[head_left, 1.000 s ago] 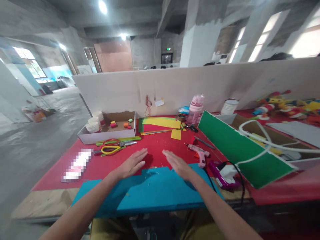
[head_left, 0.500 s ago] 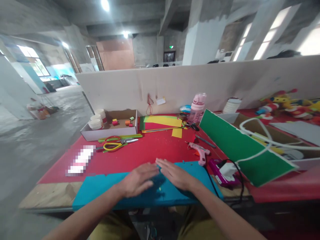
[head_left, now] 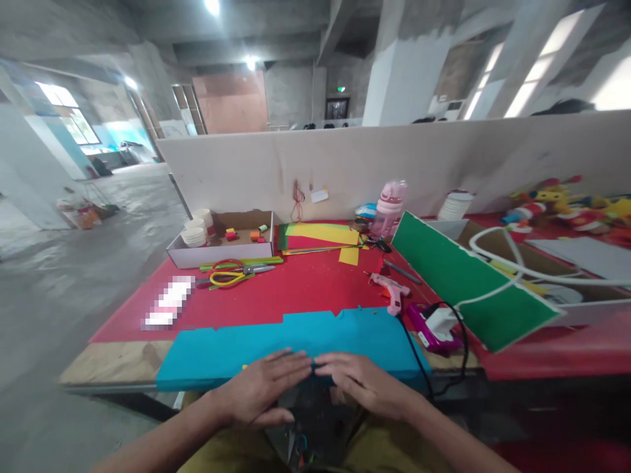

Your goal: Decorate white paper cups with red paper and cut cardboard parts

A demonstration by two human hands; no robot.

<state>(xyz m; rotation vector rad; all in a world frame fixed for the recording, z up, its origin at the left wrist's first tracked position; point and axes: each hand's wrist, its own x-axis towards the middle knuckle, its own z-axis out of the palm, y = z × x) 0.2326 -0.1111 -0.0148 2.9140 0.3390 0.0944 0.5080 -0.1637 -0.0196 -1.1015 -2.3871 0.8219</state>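
A blue sheet lies along the table's front edge over the red covering. At its near edge, my left hand is stretched out palm down with the thumb apart, holding nothing. My right hand mirrors it, fingers extended, also without anything in it. The fingertips of both hands almost meet; whether they touch the sheet's edge I cannot tell. Beyond the sheet lie scissors with red and yellow handles on the left. A pink glue gun rests on the right.
A shallow box with paper cups and small coloured rolls stands back left. Coloured paper sheets and a pink bottle are at the back. On the right are a purple power strip with cables and a green board.
Both hands have moved back toward my body, from the middle of the blue sheet to its near edge. More of the sheet's surface shows. The view has shifted slightly.
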